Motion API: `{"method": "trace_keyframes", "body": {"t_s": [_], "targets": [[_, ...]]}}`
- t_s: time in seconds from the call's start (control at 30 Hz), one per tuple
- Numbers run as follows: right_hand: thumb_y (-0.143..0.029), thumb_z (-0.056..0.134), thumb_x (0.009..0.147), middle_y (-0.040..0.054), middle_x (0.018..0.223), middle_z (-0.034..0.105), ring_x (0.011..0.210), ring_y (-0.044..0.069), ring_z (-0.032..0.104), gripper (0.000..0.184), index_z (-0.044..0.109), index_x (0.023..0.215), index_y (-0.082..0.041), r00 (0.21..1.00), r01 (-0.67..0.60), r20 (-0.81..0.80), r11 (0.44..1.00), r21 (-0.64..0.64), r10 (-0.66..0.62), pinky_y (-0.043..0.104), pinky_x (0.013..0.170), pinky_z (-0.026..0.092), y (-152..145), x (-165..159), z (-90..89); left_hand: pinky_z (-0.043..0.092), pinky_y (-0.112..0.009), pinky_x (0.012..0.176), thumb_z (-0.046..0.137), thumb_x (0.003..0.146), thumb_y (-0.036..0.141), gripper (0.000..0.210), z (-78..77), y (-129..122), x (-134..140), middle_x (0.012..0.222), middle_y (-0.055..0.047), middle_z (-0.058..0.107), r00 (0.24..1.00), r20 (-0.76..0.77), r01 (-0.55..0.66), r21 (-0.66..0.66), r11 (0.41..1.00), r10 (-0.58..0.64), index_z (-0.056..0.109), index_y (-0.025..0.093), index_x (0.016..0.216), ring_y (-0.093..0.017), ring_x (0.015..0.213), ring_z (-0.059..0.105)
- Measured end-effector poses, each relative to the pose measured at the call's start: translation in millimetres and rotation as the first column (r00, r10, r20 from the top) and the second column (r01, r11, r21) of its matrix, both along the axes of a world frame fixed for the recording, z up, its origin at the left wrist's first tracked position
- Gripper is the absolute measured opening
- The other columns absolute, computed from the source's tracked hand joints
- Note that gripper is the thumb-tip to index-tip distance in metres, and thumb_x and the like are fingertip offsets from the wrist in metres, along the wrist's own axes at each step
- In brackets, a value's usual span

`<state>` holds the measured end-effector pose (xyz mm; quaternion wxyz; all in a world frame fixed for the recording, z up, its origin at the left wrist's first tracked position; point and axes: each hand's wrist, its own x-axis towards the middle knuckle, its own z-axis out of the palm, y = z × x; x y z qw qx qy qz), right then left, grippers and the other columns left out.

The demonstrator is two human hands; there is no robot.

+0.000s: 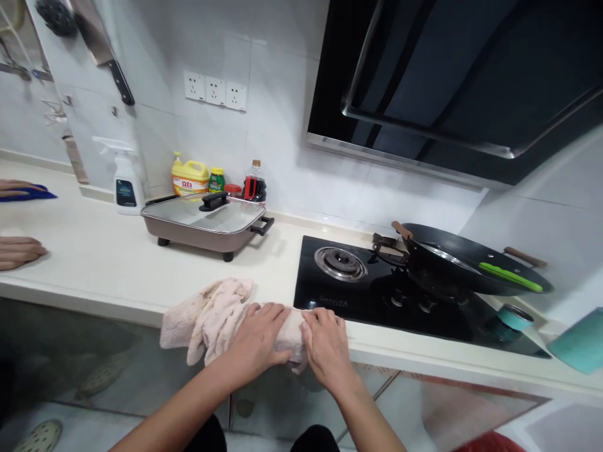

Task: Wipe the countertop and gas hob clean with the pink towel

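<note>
A pale pink cloth [219, 314] lies bunched over the front edge of the white counter, part of it hanging down. My left hand [262, 333] grips its folded section, fingers over the top and thumb on the near side. Just to the right, my right hand [327, 342] has its fingers closed on the other end of the same cloth, near the front left corner of the black gas stove [346, 307]. The fold between both hands looks flat and stretched. Some of my fingertips are hidden by the cloth.
Behind the cloth stands an electric pan [202, 235] with a glass lid. A wok [471, 263] sits on the right burner beside a teal-sided tin [516, 317]. Bottles and a spray bottle [125, 179] line the wall. Another person's hands [21, 251] rest at far left, one on a blue cloth [32, 193].
</note>
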<state>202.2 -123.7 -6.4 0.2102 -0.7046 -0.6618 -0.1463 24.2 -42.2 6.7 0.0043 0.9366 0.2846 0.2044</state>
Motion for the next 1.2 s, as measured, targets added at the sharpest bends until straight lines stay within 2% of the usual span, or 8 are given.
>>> {"method": "trace_keyframes", "body": {"t_s": [0.13,0.37,0.57,0.8,1.03,1.13,1.2], "targets": [[-0.027,0.038,0.108,0.0064,0.113,0.065,0.105,0.024,0.056,0.032,0.066,0.122,-0.027,0.998,0.063,0.015,0.998,0.022,-0.063,0.043,0.095,0.038,-16.6,33.1,-4.1,0.038,-0.05,0.108,0.078,0.081,0.044,0.066,-4.9,-18.8,29.3,0.138,-0.012,0.063,0.999,-0.021,0.033,0.016,0.999,-0.032,0.055,0.018,0.137,-0.032,0.125,0.056],[-0.024,0.039,0.107,0.0071,0.114,0.067,0.105,0.023,0.056,0.034,0.067,0.127,-0.027,0.991,0.111,0.067,0.992,0.067,-0.115,0.041,0.093,0.039,-37.4,74.9,-11.9,0.038,-0.048,0.111,0.078,0.082,0.047,0.069,-9.0,-36.2,81.8,0.136,-0.013,0.061,0.994,-0.104,0.038,0.067,0.997,-0.031,0.054,0.014,0.137,-0.033,0.126,0.054],[-0.026,0.037,0.107,0.0088,0.115,0.067,0.107,0.024,0.058,0.037,0.069,0.126,-0.025,0.979,0.177,0.084,0.98,0.093,-0.185,0.041,0.092,0.041,-54.5,111.0,-23.6,0.035,-0.05,0.115,0.077,0.082,0.057,0.08,-13.3,-52.8,121.9,0.141,-0.018,0.058,0.99,-0.131,0.061,0.047,0.997,-0.055,0.052,0.009,0.142,-0.035,0.131,0.05],[-0.031,0.032,0.107,0.0118,0.121,0.065,0.115,0.026,0.058,0.044,0.07,0.127,-0.021,0.949,0.299,0.067,0.947,0.119,-0.308,0.043,0.103,0.043,-91.5,179.6,-41.6,0.034,-0.05,0.116,0.078,0.076,0.063,0.094,-24.4,-73.3,187.0,0.143,-0.017,0.057,0.967,-0.098,0.236,0.005,0.972,-0.234,0.045,0.012,0.147,-0.035,0.132,0.05],[-0.04,0.026,0.108,0.0152,0.122,0.065,0.117,0.028,0.059,0.053,0.069,0.125,-0.016,0.912,0.399,0.032,0.904,0.153,-0.408,0.047,0.104,0.045,-124.7,250.1,-55.3,0.038,-0.044,0.112,0.072,0.081,0.057,0.085,-6.2,-94.2,249.9,0.142,-0.019,0.059,0.897,-0.11,0.417,-0.118,0.901,-0.429,0.046,0.008,0.145,-0.032,0.131,0.051],[-0.043,0.026,0.108,0.0144,0.122,0.067,0.117,0.028,0.06,0.052,0.069,0.123,-0.017,0.912,0.405,-0.011,0.897,0.179,-0.41,0.046,0.102,0.047,-132.9,268.0,-62.0,0.037,-0.045,0.115,0.072,0.082,0.058,0.088,1.4,-103.0,256.7,0.149,-0.019,0.055,0.851,-0.109,0.496,-0.161,0.853,-0.514,0.043,0.009,0.149,-0.032,0.139,0.048],[-0.044,0.025,0.108,0.0149,0.118,0.068,0.119,0.028,0.059,0.054,0.069,0.121,-0.016,0.924,0.377,-0.009,0.906,0.19,-0.382,0.046,0.103,0.047,-134.3,271.5,-65.3,0.034,-0.046,0.119,0.069,0.086,0.059,0.085,2.5,-106.2,239.4,0.157,-0.018,0.05,0.827,-0.057,0.547,-0.15,0.823,-0.56,0.04,0.013,0.152,-0.031,0.147,0.042]]}}
